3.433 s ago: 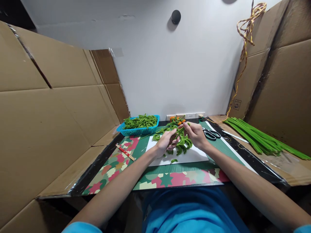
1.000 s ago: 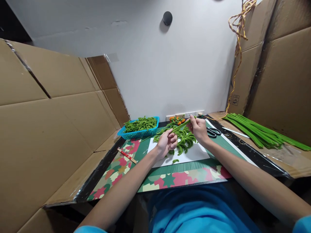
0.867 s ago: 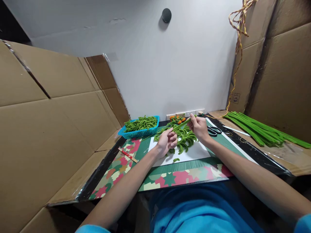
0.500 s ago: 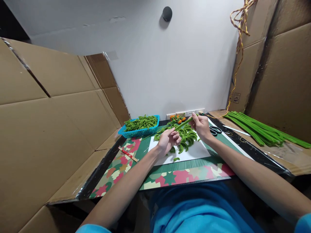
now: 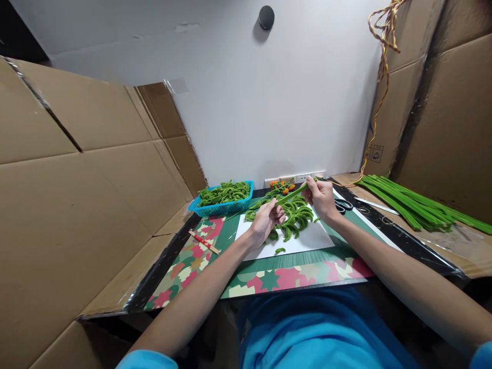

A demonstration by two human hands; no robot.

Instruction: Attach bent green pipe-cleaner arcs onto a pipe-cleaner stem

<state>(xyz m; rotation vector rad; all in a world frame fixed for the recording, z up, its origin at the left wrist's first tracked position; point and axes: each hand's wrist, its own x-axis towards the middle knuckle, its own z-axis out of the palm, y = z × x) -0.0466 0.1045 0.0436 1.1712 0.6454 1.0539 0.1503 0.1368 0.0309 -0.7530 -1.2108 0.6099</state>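
Center frame: left hand (image 5: 263,223) and right hand (image 5: 321,200), apart, both pinch one green strip (image 5: 292,195), likely to hold it straight above curled green pieces (image 5: 302,217).

We look forward and down at the surface (image 5: 269,263) from a head-worn camera above and close to its near edge. We face the wall (image 5: 307,92) behind it.

Left hand (image 5: 265,221) lower, right hand (image 5: 321,199) higher, both in pinches.
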